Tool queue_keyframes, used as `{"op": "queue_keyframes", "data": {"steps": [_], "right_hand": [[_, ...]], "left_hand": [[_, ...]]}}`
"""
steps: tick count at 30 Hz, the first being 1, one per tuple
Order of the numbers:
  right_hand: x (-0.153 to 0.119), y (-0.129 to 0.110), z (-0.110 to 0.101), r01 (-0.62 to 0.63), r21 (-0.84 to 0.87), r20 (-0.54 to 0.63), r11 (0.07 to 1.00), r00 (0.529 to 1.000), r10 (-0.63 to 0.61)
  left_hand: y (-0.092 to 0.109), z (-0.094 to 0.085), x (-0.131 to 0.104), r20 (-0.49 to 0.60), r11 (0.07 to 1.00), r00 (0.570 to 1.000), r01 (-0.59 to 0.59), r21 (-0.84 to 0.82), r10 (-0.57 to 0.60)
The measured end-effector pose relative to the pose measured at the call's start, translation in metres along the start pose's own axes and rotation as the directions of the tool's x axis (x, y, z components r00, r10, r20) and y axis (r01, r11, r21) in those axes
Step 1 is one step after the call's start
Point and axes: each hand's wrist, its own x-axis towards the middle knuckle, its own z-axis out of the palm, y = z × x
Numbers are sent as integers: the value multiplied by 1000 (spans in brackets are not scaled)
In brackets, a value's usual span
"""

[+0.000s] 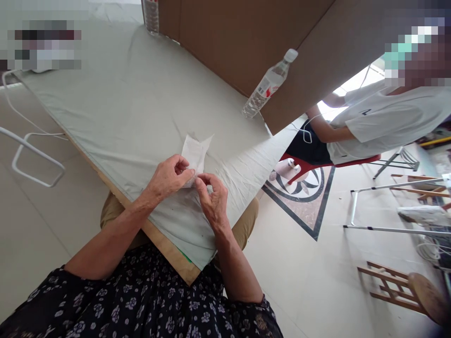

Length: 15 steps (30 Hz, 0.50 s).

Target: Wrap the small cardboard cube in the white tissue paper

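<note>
A small white sheet, like thin paper or tissue, lies on the pale cloth-covered table near its front corner. My left hand rests at the sheet's lower left, its fingers curled and the thumb pressed on the sheet. Just to the right, my right hand pinches thumb and forefinger together at the sheet's lower edge. The two hands' fingertips nearly meet. Whatever sits between the right fingertips is too small to make out.
A clear plastic bottle leans against a large brown cardboard box. Another bottle stands at the box's far left end. On the right, a person in a white shirt sits on a red chair. A wooden stool lies at lower right.
</note>
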Motion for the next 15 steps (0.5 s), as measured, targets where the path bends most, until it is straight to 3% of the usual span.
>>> {"op": "queue_keyframes", "data": {"steps": [7, 15], "right_hand": [[0, 3, 3, -52, 8, -8, 999, 999, 52], [-5, 3, -2, -103, 132, -31, 986, 994, 108]], "left_hand": [[12, 0, 6, 26, 965, 993, -120, 231, 118], [13, 7, 11, 28, 915, 995, -103, 390, 100]]}}
